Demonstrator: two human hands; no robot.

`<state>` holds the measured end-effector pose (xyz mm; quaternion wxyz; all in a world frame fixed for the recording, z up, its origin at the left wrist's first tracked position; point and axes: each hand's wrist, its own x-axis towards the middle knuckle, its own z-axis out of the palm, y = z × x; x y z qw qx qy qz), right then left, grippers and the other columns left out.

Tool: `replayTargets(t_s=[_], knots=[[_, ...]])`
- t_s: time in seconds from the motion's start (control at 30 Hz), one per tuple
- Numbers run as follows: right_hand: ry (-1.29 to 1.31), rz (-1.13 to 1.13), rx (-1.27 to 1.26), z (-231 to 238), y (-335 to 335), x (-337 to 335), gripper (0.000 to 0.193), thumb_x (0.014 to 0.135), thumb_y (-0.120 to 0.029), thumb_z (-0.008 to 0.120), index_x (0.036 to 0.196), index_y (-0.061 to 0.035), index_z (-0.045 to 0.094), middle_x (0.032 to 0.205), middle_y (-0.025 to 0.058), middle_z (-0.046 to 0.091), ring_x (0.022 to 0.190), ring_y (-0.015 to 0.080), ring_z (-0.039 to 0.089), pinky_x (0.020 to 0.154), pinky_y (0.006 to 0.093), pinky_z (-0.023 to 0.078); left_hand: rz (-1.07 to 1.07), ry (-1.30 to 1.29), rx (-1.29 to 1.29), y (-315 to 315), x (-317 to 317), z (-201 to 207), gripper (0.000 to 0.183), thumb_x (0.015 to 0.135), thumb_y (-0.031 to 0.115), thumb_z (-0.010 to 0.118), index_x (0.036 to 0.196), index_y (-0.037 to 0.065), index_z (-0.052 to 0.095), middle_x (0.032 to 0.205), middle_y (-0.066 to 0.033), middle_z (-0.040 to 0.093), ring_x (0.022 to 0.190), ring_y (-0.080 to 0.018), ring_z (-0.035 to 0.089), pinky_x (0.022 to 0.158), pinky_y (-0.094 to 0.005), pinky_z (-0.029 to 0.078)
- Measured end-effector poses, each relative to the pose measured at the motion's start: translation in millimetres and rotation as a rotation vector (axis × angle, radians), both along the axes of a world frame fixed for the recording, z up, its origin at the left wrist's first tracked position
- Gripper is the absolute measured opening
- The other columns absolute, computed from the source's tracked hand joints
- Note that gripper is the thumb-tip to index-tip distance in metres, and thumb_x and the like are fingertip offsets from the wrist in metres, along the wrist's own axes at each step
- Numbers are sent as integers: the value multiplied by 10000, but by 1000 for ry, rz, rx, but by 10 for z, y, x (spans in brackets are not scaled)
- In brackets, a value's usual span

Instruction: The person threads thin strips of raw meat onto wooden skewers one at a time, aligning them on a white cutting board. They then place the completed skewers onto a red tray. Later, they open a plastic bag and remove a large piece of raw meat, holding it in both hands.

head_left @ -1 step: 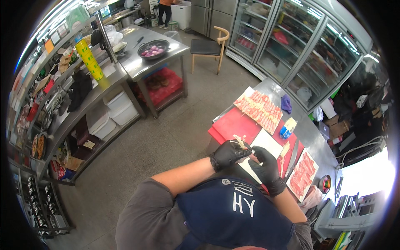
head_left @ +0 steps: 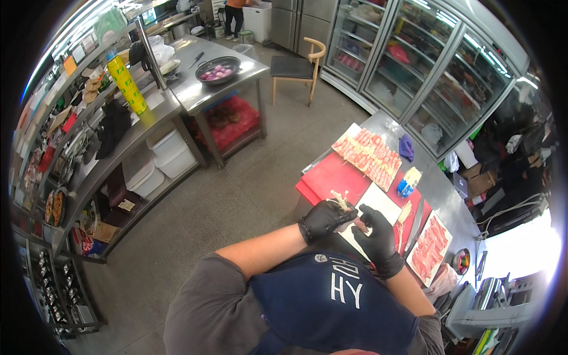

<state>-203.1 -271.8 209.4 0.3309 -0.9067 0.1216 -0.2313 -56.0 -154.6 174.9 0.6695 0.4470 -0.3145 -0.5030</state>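
Skewer bundle half-hidden by left hand

A pale bundle of thin strands pokes up from the black-gloved left hand, which is curled around its base over the near edge of a red cutting board. The strands fan out slightly at the top. The black-gloved right hand sits just beside it, fingers bent toward a small pinkish piece held between the two hands; what that piece is cannot be made out.
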Motion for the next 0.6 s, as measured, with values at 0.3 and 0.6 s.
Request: replayTargets(t_s=[0.3, 0.6], knots=[[49, 27, -409, 0, -36, 2, 261, 723, -84, 622, 972, -10, 645, 788, 156, 628, 728, 344, 603, 656, 427, 477, 14, 182, 105, -42, -134, -49, 153, 923, 193, 649, 895, 48, 689, 654, 39, 529, 586, -54, 447, 521, -237, 334], [344, 62, 1279, 106, -227, -142, 206, 909, -149, 600, 861, 50, 615, 685, 72, 559, 553, 140, 499, 524, 282, 411, -19, -341, -237, 52, -47, 70, 157, 906, 166, 669, 939, 13, 661, 785, -1, 616, 688, -77, 533, 634, -244, 441]])
